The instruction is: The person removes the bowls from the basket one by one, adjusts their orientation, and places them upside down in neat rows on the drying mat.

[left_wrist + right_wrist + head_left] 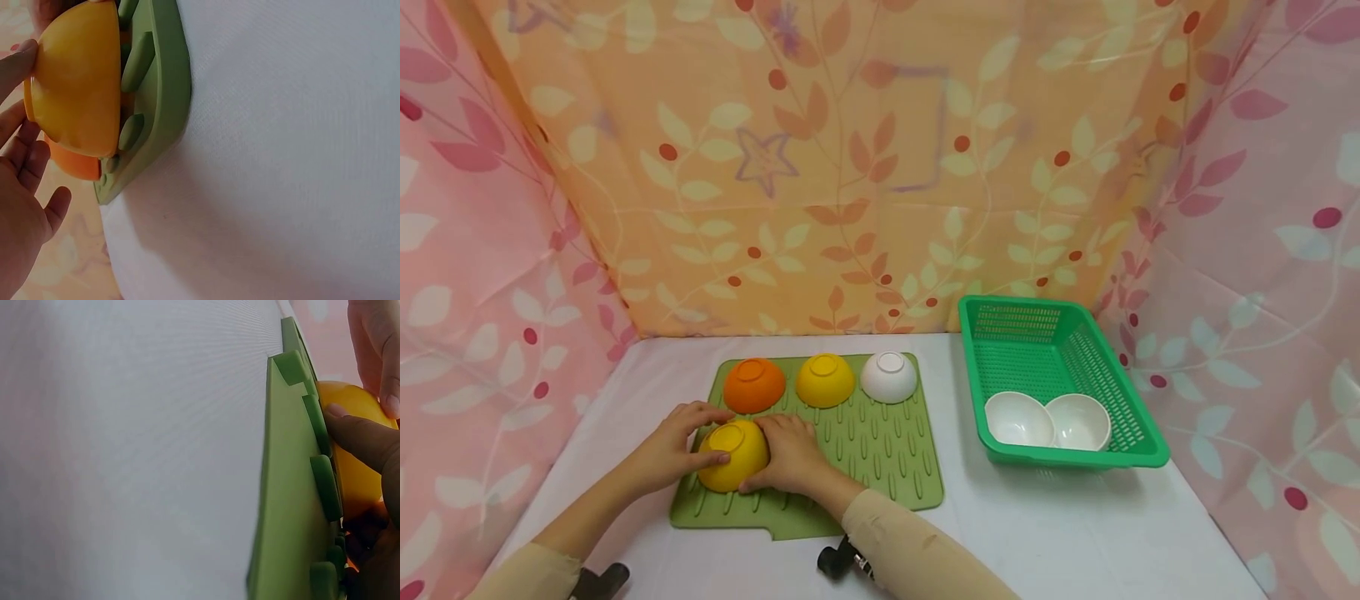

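Head view: both hands, left hand [673, 446] and right hand [790, 454], cup the upside-down yellow bowl [732, 455] at the green mat's [887, 467] front-left corner, so I'd lower it evenly, rim flat on the ridges.

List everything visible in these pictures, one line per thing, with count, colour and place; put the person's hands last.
yellow bowl in front: 1, yellow, upside down on the mat's front left, between the two hands
orange bowl: 1, orange, upside down, back row left on the mat
yellow bowl in back: 1, yellow, upside down, back row middle
white bowl on mat: 1, white, upside down, back row right
drying mat: 1, green, ridged, on the table's middle
basket: 1, green, perforated, right of the mat
white bowls in basket: 2, white, upright, side by side at the basket's front
table: 1, white cover
curtains: orange at the back, pink at the sides, leaf print
left hand: 1, holds the front yellow bowl's left side
right hand: 1, holds its right side
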A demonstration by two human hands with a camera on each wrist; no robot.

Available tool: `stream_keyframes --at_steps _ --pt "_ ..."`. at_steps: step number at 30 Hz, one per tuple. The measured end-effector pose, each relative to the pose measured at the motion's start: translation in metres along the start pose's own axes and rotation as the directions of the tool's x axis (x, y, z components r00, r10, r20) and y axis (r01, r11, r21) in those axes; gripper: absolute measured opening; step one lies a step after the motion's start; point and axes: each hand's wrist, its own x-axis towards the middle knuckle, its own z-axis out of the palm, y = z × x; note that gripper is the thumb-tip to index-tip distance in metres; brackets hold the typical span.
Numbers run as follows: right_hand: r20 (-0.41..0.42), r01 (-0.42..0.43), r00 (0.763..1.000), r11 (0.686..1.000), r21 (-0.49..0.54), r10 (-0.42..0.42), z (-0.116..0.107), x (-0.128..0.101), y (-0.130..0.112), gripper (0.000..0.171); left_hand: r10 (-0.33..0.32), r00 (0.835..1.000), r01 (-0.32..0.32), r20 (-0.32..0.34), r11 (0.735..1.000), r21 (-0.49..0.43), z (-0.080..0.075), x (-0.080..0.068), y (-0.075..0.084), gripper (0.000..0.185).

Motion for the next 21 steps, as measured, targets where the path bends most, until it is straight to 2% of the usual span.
stream_keyframes --at_steps 8,11,13,16,18,21 --pt "0.015 0.015 1.0 0.998 0.055 -0.016 -0.001 0.001 0.002 0.097 0.021 1.0 -0.021 -0.002 0.999 0.028 -0.001 0.001 0.002 0.056" --pt "0.02 0.012 1.0 0.984 0.176 -0.015 -0.003 0.001 0.005 0.096 0.013 1.0 -0.013 -0.005 1.0 0.021 0.001 0.001 0.0 0.056" --pt "0.016 0.004 1.0 0.959 0.283 -0.009 -0.009 -0.001 0.006 0.092 0.002 1.0 -0.002 -0.004 1.0 0.015 0.001 0.0 0.0 0.056" --pt "-0.008 0.016 1.0 0.913 0.408 -0.014 -0.031 -0.008 0.007 0.084 -0.007 1.0 0.007 -0.003 1.0 0.011 0.002 -0.001 -0.001 0.056" --pt "-0.027 0.04 0.999 0.9 0.434 -0.031 -0.053 -0.015 0.007 0.081 -0.007 1.0 0.007 0.002 1.0 0.015 0.002 0.0 -0.002 0.056" --pt "-0.065 0.124 0.992 0.895 0.428 -0.106 -0.098 -0.027 0.01 0.077 -0.009 1.0 0.008 0.007 1.0 0.022 0.002 0.001 -0.003 0.056"
